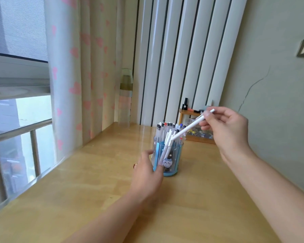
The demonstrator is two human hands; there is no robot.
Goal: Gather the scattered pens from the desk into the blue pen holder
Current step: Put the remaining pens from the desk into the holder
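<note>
The blue pen holder point(172, 163), translucent with a cartoon sticker, stands on the wooden desk point(95, 181) near its middle. Several pens point(162, 132) stand upright in it. My left hand point(147, 171) wraps the holder's lower left side, a ring on one finger. My right hand point(225, 127) is raised to the right of the holder and pinches the upper end of a white pen point(188, 129). The pen slants down to the left, its tip at the holder's rim among the other pens.
A small wooden rack point(198, 139) with clutter sits at the back right against the wall. A tall bottle point(125, 95) stands behind the sheer curtain at the desk's far edge. The window and railing lie to the left.
</note>
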